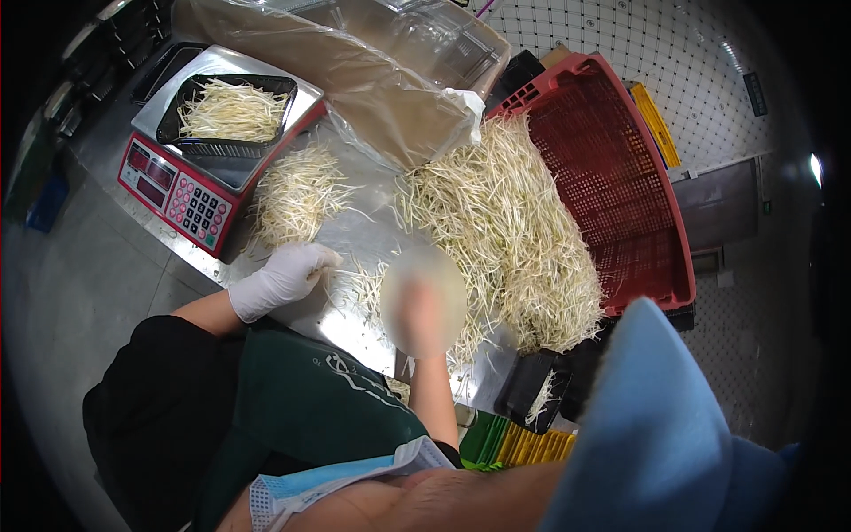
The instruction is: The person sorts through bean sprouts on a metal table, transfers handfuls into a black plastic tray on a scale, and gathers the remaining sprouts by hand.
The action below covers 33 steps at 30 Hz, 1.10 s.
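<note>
My left hand [286,276], in a white glove, is over the metal table [362,233], just below a small pile of bean sprouts [299,193]. Its fingers are curled near a few loose sprouts; whether they pinch any is unclear. A blurred patch hides my right hand [423,306], which is beside the large heap of bean sprouts [512,233]. On the red digital scale [229,149] sits a black plastic tray [226,143] holding sprouts.
A red perforated crate [605,173] lies tipped behind the heap. Clear plastic containers [425,40] fill a film-lined box at the back. Black trays [525,386] sit at the table's right edge, one with some sprouts. Yellow and green crates [532,445] are below it.
</note>
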Available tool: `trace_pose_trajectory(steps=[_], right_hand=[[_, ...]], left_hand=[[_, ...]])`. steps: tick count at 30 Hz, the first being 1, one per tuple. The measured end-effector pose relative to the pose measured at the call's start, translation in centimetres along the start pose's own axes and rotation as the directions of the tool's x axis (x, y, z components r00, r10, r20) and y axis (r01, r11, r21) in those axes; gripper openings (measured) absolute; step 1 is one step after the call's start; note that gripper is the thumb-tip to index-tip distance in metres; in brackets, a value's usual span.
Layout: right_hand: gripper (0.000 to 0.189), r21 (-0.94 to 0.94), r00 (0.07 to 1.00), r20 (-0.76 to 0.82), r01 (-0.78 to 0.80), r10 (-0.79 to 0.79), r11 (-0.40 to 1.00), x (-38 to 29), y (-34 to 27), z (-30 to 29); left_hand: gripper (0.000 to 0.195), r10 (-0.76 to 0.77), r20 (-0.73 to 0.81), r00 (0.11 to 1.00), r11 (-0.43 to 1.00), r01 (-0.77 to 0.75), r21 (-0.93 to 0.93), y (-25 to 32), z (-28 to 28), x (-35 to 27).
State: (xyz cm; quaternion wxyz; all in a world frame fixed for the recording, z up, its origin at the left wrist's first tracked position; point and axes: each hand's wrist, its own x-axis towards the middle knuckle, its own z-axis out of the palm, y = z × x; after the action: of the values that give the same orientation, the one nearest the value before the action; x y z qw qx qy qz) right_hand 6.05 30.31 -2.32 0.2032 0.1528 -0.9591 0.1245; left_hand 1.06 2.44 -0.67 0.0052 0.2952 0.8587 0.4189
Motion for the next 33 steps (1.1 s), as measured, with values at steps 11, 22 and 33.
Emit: trace_pose_trajectory(steps=[11, 22, 33], right_hand=[[0.039, 0.527, 0.628, 0.536, -0.771, 0.563, 0.358, -2.3, 2.3, 2.0], [0.032, 0.065, 0.946, 0.228, -0.252, 0.232, 0.965, -2.6, -0.1, 1.3], [0.046, 0.33, 0.687, 0.618, -0.669, 0.384, 0.666, -1.7, 0.2, -1.7]], left_hand=[[0.025, 0.054, 0.499, 0.865, 0.891, -0.267, 0.366, 3.1, 6.0, 3.1], [0.031, -0.017, 0.269, 0.963, 0.949, -0.068, 0.306, 1.3, -2.2, -0.1], [0.037, 0.024, -0.043, 0.999, 0.989, -0.018, 0.15, 0.5, -2.3, -1.2]])
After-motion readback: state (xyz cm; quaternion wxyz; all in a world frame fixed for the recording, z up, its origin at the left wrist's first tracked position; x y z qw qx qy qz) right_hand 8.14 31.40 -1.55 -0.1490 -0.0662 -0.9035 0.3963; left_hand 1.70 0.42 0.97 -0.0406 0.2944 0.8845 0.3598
